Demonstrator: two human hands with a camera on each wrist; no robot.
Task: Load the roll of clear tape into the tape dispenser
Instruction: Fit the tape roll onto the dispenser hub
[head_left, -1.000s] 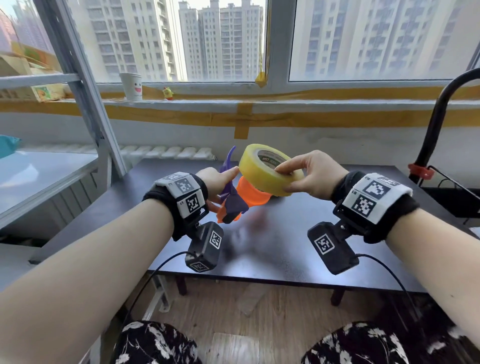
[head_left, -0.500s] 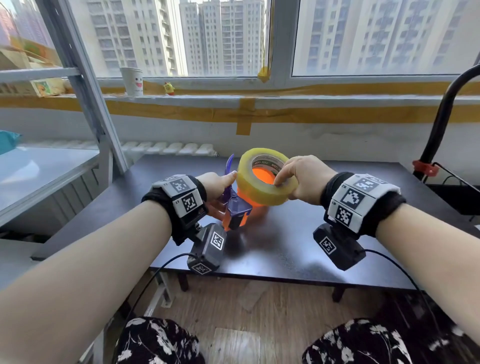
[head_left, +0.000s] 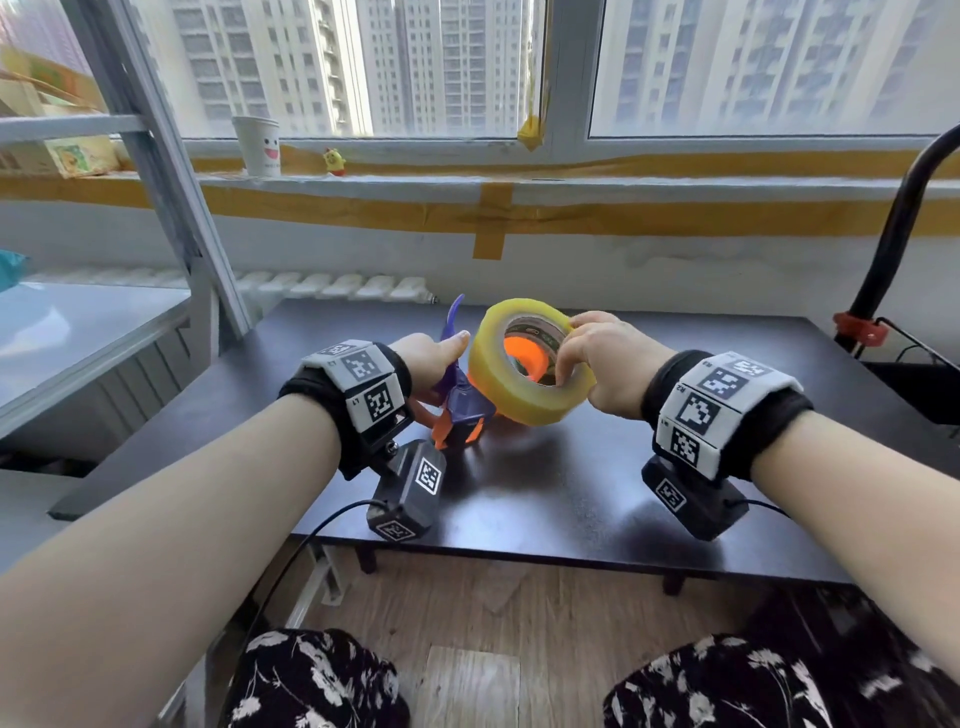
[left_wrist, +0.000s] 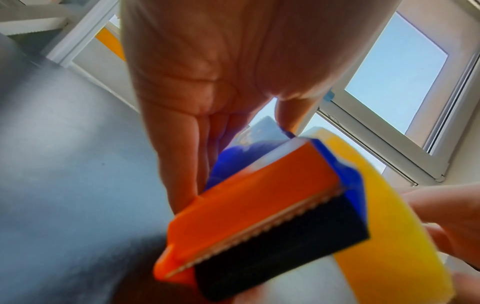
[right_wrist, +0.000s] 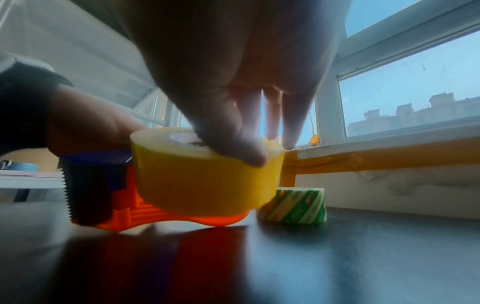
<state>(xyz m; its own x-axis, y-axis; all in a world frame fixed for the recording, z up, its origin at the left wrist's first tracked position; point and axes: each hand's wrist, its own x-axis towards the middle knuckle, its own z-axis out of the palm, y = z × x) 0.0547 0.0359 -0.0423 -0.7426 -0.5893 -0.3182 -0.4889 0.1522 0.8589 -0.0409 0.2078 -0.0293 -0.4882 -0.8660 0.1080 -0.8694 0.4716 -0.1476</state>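
1. Dark, glossy rectangular table (head_left: 545, 499): smooth top that mirrored the items on it.
2. Left hand (head_left: 434, 358): fingers curled round the orange-and-purple plastic tape dispenser (head_left: 460, 415), which rested on the table; serrated metal blade visible at its near end in the left wrist view.
3. Yellowish, translucent wide roll of clear tape (head_left: 524, 379): ring-shaped, cardboard-cored, tilted and seated over the dispenser's orange hub. Half a second before, it stood more upright and a little higher.
4. Right hand (head_left: 610, 364): thumb and fingertips pinched the roll's rim.
5. Green-and-white patterned smaller tape roll (right_wrist: 293, 205): lay flat on the table behind the dispenser.
6. White paper cup (head_left: 257, 145): stood on the windowsill.
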